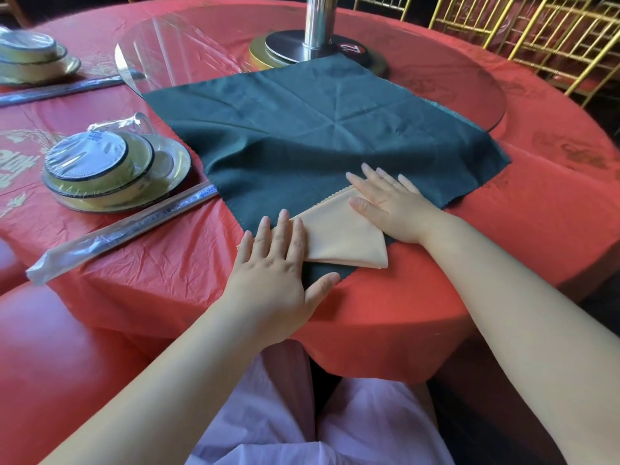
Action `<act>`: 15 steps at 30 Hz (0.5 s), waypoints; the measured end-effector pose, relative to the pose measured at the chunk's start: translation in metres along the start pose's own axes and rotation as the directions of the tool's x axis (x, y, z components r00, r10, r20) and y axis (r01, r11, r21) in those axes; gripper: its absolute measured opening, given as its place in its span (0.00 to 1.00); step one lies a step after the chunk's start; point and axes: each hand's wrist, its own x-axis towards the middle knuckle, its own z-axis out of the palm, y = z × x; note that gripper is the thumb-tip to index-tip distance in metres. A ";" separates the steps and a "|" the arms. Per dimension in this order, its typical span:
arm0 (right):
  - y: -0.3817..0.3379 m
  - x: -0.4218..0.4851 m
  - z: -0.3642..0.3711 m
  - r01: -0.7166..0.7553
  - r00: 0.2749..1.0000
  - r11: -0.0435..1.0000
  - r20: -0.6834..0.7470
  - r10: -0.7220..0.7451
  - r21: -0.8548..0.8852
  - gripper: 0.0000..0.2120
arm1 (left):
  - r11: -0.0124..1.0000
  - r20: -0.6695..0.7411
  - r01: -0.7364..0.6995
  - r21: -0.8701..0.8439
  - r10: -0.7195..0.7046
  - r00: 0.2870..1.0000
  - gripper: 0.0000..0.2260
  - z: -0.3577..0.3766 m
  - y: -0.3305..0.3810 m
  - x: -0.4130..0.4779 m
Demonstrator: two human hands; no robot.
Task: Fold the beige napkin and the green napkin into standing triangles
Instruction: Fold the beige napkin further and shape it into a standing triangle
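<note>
The green napkin (312, 135) lies spread flat as a large square on the red tablecloth, creased from earlier folds. On its near corner lies the beige napkin (342, 238), folded small and flat into a triangle-like shape. My left hand (278, 273) presses flat on the beige napkin's left end, fingers straight and thumb spread over the green cloth. My right hand (392, 204) presses flat on its right, far end, fingers straight and pointing left.
A wrapped place setting of bowls on a plate (114, 169) sits at left, with sleeved chopsticks (124, 229) beside it. A second setting (33, 58) is farther back. A glass turntable (486, 95) with a metal post (318, 25) lies behind the green napkin. Gold chairs (553, 38) stand at back right.
</note>
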 end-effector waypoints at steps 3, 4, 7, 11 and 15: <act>-0.012 -0.009 -0.007 -0.031 0.992 0.988 -0.124 0.012 -0.151 0.28 | 1.000 -0.022 -0.013 0.011 0.014 1.000 0.42 0.003 0.000 0.000; -0.023 -0.015 -0.010 0.002 0.983 0.989 -0.179 -0.028 -0.145 0.29 | 1.000 -0.025 -0.017 0.017 0.017 1.000 0.42 0.004 0.000 0.001; -0.062 -0.035 -0.007 0.212 0.957 0.976 -0.195 -0.216 -0.045 0.32 | 1.000 0.001 -0.005 0.015 0.005 1.000 0.38 0.004 0.001 0.001; -0.071 -0.050 0.013 0.227 0.972 0.974 -0.056 -0.227 -0.016 0.29 | 1.000 -0.021 0.014 0.022 -0.013 1.000 0.42 0.003 0.002 0.002; -0.064 -0.052 0.012 0.134 0.991 0.990 0.020 -0.135 0.038 0.28 | 1.000 -0.055 0.016 -0.009 -0.017 0.998 0.45 0.004 -0.003 0.003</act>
